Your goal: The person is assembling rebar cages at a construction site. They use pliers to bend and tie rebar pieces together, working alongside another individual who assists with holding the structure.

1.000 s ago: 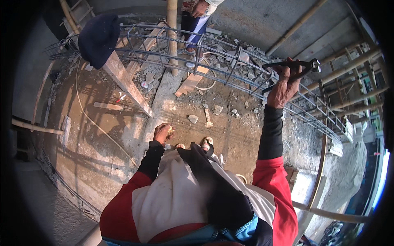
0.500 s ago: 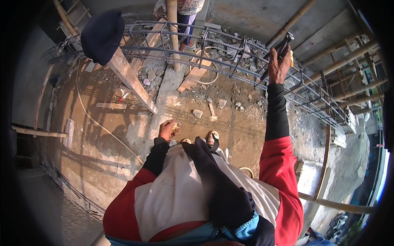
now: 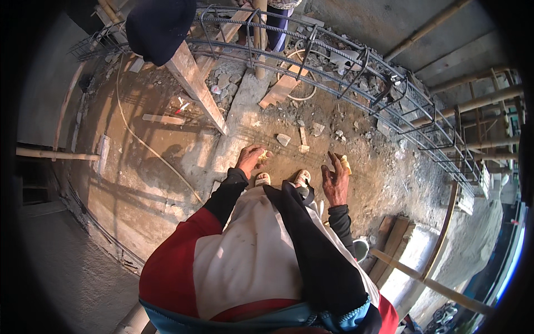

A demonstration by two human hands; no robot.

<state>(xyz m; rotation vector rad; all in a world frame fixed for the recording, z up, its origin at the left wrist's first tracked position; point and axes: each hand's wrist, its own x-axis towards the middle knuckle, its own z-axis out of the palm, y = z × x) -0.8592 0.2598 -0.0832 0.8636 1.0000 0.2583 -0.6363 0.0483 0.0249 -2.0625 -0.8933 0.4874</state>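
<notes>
My left hand (image 3: 253, 160) is low in front of my body, its fingers curled. Yellowish material (image 3: 262, 158) shows at those fingers; whether it is held or wrapped round them I cannot tell. My right hand (image 3: 336, 181) hangs to the right of my feet with its fingers bent but apart. A small yellow piece (image 3: 346, 164) sits at its outer fingers, perhaps a wrap. Beyond both hands runs a long cage of steel rebar (image 3: 345, 92) with square stirrups. On it, a dark shape with a pale end (image 3: 396, 82) may be a hand tool; it is too small to tell.
A dark cap (image 3: 161, 30) sits atop a slanting wooden plank (image 3: 197, 86). Another person's legs (image 3: 276, 30) stand behind the cage. Rubble, a board (image 3: 283, 88) and a hose (image 3: 130, 131) lie on the ground. Bamboo poles (image 3: 467, 106) cross at right.
My right hand has drawn back from the rebar cage to near my feet, and the dark tool it held is out of it. The left hand stays low. The view has shifted.
</notes>
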